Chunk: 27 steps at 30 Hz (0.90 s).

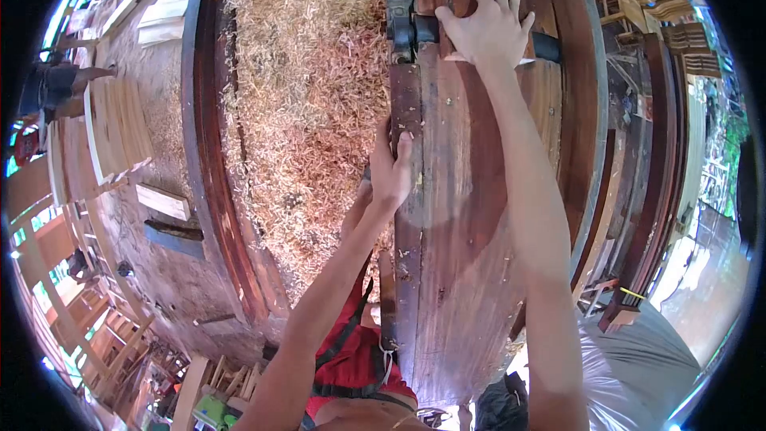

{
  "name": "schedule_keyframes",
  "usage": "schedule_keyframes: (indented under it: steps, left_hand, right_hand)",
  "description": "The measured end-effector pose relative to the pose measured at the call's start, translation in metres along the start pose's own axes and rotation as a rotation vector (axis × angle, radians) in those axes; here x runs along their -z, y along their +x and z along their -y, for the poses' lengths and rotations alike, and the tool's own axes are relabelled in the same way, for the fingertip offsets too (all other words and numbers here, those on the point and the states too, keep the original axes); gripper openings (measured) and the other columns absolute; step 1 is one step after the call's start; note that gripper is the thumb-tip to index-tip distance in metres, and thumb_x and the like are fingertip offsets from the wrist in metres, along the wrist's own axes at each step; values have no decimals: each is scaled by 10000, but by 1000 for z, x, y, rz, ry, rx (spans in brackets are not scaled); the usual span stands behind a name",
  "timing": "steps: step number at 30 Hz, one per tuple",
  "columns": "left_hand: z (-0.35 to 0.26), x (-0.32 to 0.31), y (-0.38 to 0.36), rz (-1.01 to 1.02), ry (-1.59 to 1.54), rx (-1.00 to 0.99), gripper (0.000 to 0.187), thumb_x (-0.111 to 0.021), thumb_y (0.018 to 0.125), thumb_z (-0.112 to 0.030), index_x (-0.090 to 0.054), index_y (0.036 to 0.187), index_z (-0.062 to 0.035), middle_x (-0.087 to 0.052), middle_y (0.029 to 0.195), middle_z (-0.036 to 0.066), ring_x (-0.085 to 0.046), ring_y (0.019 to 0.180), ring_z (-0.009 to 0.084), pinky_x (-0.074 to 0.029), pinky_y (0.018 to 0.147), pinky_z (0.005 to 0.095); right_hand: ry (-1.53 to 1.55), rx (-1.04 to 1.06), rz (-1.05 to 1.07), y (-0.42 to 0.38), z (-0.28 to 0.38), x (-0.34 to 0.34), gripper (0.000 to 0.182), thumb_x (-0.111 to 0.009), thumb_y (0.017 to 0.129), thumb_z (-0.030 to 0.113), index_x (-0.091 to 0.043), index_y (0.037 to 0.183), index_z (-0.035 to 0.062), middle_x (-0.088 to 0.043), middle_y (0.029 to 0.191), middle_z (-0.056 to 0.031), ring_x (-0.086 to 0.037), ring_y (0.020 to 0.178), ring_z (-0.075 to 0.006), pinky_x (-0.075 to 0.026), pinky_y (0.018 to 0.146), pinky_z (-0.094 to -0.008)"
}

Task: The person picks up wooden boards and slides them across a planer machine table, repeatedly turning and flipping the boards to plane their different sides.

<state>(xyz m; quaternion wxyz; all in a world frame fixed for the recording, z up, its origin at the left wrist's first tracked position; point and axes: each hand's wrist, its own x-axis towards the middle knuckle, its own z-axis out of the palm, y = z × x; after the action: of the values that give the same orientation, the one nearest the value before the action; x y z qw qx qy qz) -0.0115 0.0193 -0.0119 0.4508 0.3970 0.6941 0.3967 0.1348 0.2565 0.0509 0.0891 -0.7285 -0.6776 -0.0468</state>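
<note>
A long reddish-brown wooden bench point(467, 287) runs away from me, with a dark slot and black cylindrical part point(547, 47) set across it. My right hand point(488, 28) lies flat near that slot, fingers spread, on brown wood. A pale wood edge point(456, 57) shows under its palm. My left hand point(389, 172) is at the bench's left side, its thumb on top of the dark edge rail point(408, 215) and its fingers curled down the side, partly hidden. Just left of the slot sits a black metal fitting point(400, 28).
A deep heap of wood shavings point(307, 112) covers the ground left of the bench, bordered by a dark beam point(209, 152). Stacked boards point(116, 128) stand farther left, near a person's leg point(92, 73). More long planks point(650, 152) and a grey sheet point(638, 363) are at right.
</note>
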Motion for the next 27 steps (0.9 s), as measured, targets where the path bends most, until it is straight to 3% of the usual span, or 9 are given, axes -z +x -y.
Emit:
schedule_keyframes:
  steps: [6,7,12,14,15,20,22,23,27]
  left_hand:
    - [1,0,4,-23,24,21,655,-570,1093,-432,-467,1550,25,-706,1301,292,-685,1248,400,-507,1063,466]
    - [-3,1,3,-33,48,31,649,-584,1091,-419,-473,1544,32,-704,1303,298,-685,1253,400,-509,1064,462]
    - [6,-1,4,-59,-42,40,608,-631,1072,-373,-511,1512,29,-717,1281,293,-713,1202,412,-538,1022,460]
    - [8,-1,2,-77,-50,56,599,-646,1063,-370,-525,1503,18,-725,1264,288,-725,1173,419,-552,1000,463]
    - [6,-2,3,-117,3,44,584,-651,1058,-372,-539,1490,4,-734,1244,281,-733,1144,424,-561,976,471]
    - [0,2,0,-111,11,92,576,-682,1029,-406,-572,1460,-41,-748,1204,266,-747,1085,429,-578,924,494]
    - [0,2,3,-180,101,-1,581,-700,1005,-423,-588,1445,-60,-760,1162,255,-754,1045,425,-581,906,505]
    - [0,3,3,-191,88,-8,581,-700,1005,-423,-588,1445,-60,-760,1162,255,-754,1045,425,-581,906,505]
    - [0,2,4,-184,149,50,577,-707,988,-441,-617,1432,-82,-775,1130,237,-754,1025,434,-585,900,530]
  right_hand:
    - [44,44,-48,57,0,-27,1036,-659,841,787,-382,1700,279,-277,1772,-212,-226,1650,-415,-203,1285,-711]
    - [49,-84,164,55,24,27,879,-645,945,621,-404,1687,219,-304,1770,-173,-216,1661,-347,-158,1341,-597]
    - [94,-56,151,124,28,6,963,-667,929,633,-327,1719,200,-206,1802,-182,-139,1678,-356,-117,1349,-599]
    - [-24,-70,62,133,20,-18,1167,-685,792,835,-246,1742,319,-156,1790,-268,-165,1639,-516,-195,1224,-797]
    - [6,-136,206,133,21,-10,1273,-722,737,861,-146,1755,360,-55,1792,-303,-115,1621,-585,-203,1170,-846]
    - [10,-219,285,133,29,2,1266,-782,707,813,-207,1742,365,-132,1773,-315,-229,1587,-588,-263,1170,-813]
    - [56,-249,304,133,34,22,1159,-815,735,739,-365,1693,267,-276,1722,-320,-305,1569,-543,-317,1192,-747]
    - [69,-236,321,136,31,23,1267,-863,667,747,-307,1708,283,-259,1697,-361,-334,1520,-594,-343,1131,-773]
    - [79,-266,332,120,34,66,1250,-875,648,726,-346,1696,295,-296,1705,-319,-347,1530,-561,-335,1150,-755]
